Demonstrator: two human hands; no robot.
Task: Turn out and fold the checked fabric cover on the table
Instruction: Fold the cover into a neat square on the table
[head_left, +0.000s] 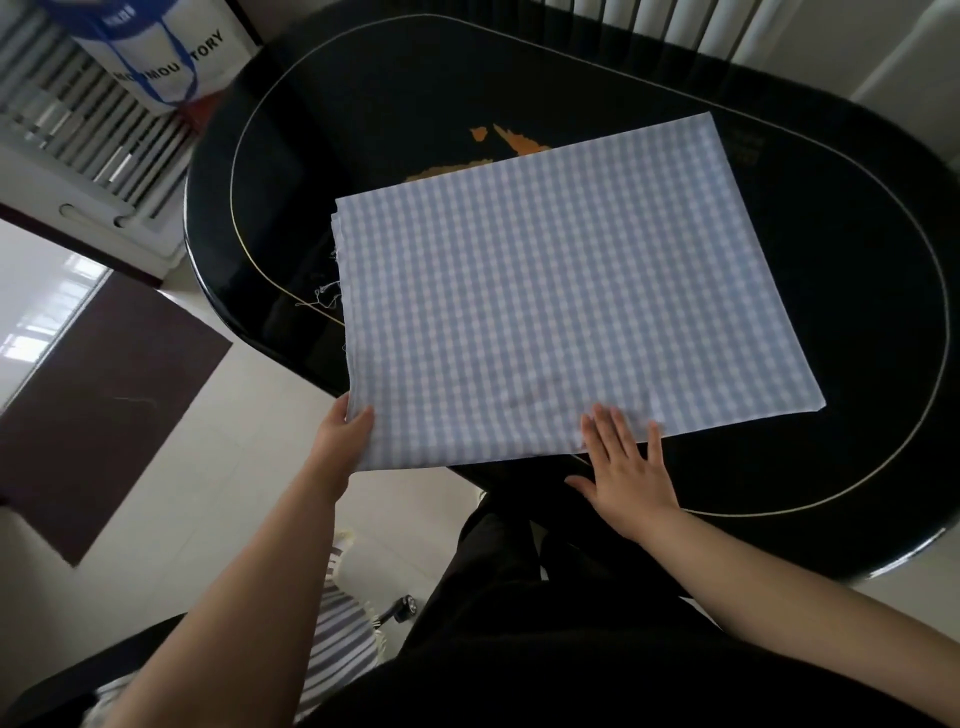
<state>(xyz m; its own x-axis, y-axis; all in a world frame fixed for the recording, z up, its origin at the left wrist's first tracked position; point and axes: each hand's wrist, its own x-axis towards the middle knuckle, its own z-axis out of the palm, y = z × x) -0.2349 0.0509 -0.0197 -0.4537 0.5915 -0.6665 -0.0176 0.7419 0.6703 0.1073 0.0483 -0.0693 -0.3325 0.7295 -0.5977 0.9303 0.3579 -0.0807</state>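
The checked fabric cover (561, 301) is spread flat as a folded rectangle on the black oval table (857, 322), its near left corner hanging past the rim at about 7 o'clock. That corner is pinched by the left hand (345, 434), thumb on top and fingers apparently tucked beneath, out of sight. At 5 o'clock, the right hand (631, 465) is laid flat with fingers spread, fingertips pressing the cover's near edge.

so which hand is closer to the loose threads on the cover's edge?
Left. The left hand grips the cover at its near-left corner, on the same edge as the threads. The right hand lies flat on the near edge, further right.
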